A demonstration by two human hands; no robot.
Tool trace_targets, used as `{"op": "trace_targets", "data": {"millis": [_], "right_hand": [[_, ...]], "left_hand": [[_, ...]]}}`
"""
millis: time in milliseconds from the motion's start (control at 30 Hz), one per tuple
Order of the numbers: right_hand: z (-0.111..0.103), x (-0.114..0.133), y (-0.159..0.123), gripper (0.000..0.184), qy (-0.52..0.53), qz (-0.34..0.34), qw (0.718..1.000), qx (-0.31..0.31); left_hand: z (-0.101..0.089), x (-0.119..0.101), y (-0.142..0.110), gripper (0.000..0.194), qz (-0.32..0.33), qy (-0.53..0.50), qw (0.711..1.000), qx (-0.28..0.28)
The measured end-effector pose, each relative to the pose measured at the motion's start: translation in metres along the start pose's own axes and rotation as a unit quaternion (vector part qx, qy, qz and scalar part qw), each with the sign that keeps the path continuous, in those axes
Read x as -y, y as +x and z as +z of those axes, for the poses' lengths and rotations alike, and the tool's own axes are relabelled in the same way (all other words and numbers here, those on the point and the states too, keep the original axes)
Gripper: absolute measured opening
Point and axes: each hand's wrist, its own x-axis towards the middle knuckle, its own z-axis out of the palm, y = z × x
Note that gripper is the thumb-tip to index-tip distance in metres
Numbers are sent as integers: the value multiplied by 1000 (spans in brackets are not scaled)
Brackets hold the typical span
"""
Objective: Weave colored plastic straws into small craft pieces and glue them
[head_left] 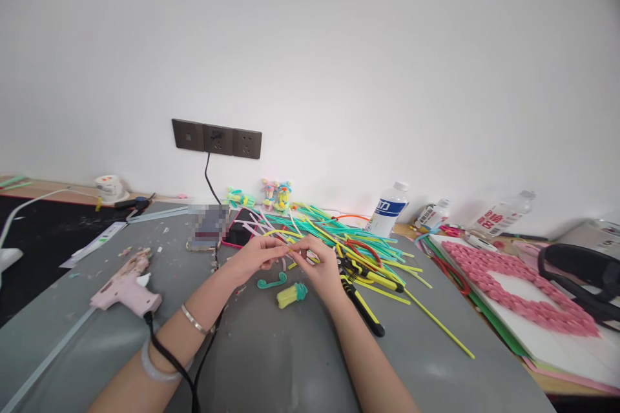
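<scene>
My left hand [259, 254] and my right hand [314, 261] meet fingertip to fingertip above the table, each closed in a pinch. A small bit of yellow pipe cleaner [290, 249] shows between them; most of it is hidden by the fingers. Just below lies a teal pipe cleaner with curled ends [272, 281]. Beside it, nearer to me, is a small bundled yellow piece with a teal coil [292, 295] at one end. Yellow-and-black handled pliers [361, 303] lie to the right of my right hand.
Loose teal and yellow pipe cleaners [334, 232] spread behind my hands. A pink glue gun [128, 290] lies at left, its black cord [167, 352] passing by my left forearm. A water bottle [387, 210] stands behind; a pink braided ring [523, 287] lies at right.
</scene>
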Motion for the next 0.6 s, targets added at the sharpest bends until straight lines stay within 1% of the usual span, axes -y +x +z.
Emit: {"op": "trace_targets", "data": {"millis": [167, 600], "right_hand": [[0, -2, -2, 7, -13, 2, 1000, 2], [0, 3, 0, 8, 27, 10, 1000, 5]], "left_hand": [[0, 0, 0, 41, -4, 14, 1000, -2], [1, -3, -2, 44, -14, 16, 1000, -3]]}}
